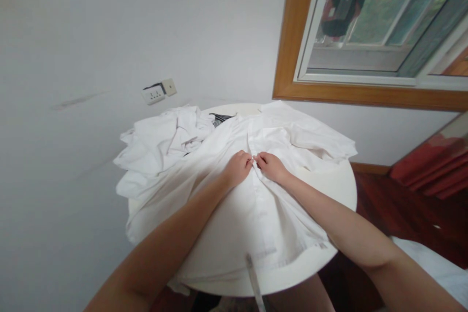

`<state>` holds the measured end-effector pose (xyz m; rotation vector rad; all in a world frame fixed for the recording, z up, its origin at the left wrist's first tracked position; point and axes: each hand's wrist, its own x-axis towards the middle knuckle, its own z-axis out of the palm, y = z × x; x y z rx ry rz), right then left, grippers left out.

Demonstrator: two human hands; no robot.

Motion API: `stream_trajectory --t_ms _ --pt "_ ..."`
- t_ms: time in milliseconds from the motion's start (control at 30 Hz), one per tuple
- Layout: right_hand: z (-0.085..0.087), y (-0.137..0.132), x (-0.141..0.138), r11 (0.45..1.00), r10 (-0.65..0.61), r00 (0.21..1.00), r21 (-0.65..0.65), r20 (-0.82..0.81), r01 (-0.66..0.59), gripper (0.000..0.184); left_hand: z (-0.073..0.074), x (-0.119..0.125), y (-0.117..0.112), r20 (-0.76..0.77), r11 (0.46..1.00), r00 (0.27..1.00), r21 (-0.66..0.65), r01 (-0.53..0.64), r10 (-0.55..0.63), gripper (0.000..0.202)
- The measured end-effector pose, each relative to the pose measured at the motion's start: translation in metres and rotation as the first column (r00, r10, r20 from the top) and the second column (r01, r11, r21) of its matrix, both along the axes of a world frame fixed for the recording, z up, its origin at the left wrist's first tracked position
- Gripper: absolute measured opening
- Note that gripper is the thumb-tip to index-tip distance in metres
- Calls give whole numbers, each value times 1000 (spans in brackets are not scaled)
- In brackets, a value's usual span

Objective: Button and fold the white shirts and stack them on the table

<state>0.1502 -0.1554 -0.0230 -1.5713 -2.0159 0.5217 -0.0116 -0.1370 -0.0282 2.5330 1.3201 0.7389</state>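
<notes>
A white shirt (234, 219) lies spread over a round white table (345, 190), its front strip running down the middle and one sleeve (321, 139) stretched toward the right edge. My left hand (239, 168) pinches the cloth at this strip with closed fingers. Just beside it, nearly touching, my right hand (270, 165) is also closed on the shirt's front edge. Whether a button sits between the fingertips is too small to make out.
Crumpled white cloth (161, 146) is heaped at the table's left, with a black striped item (221, 118) behind. A wall socket (153, 94) is above the heap. A wood-framed window (292, 90) is at the upper right; a red curtain (431, 165) hangs lower right.
</notes>
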Motion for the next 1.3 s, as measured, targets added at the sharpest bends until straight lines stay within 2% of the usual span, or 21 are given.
stream_trajectory --t_ms 200,300,433,533,667,767,900,1000,1100,1200,1300 --pt "-7 5 0 1000 -7 993 -26 -115 4 38 7 2 -12 -113 992 989 90 -88 98 19" --pt "-6 5 5 997 47 983 -52 -177 -57 37 7 0 -11 -136 990 984 94 -107 119 18" --pt "10 0 19 969 207 961 -96 -185 -227 39 4 -2 -9 -139 991 984 86 -100 111 16" --pt "24 -7 31 929 296 945 -188 -138 -318 39 -1 -1 -7 -140 986 981 117 -117 133 16" --pt "34 -12 40 871 384 916 -284 -118 -402 28 -8 2 1 -158 980 975 144 -136 158 19" --pt "33 -12 42 889 396 918 -246 -7 -386 18 -9 4 11 -197 978 970 177 -107 141 23" --pt "26 -3 41 938 313 939 -202 142 -282 10 -5 5 26 -246 975 961 210 -73 125 24" --pt "20 8 45 959 251 964 -162 91 -234 7 -1 5 36 -254 972 959 227 -67 125 24" --pt "15 16 50 953 262 964 -148 -36 -264 12 2 6 40 -242 966 961 249 -71 134 21" --pt "12 20 54 931 298 945 -176 -137 -319 18 9 8 31 -246 951 958 304 -66 145 17" --pt "12 19 56 922 318 936 -182 -153 -343 20 18 11 10 -235 946 960 316 -72 151 16"
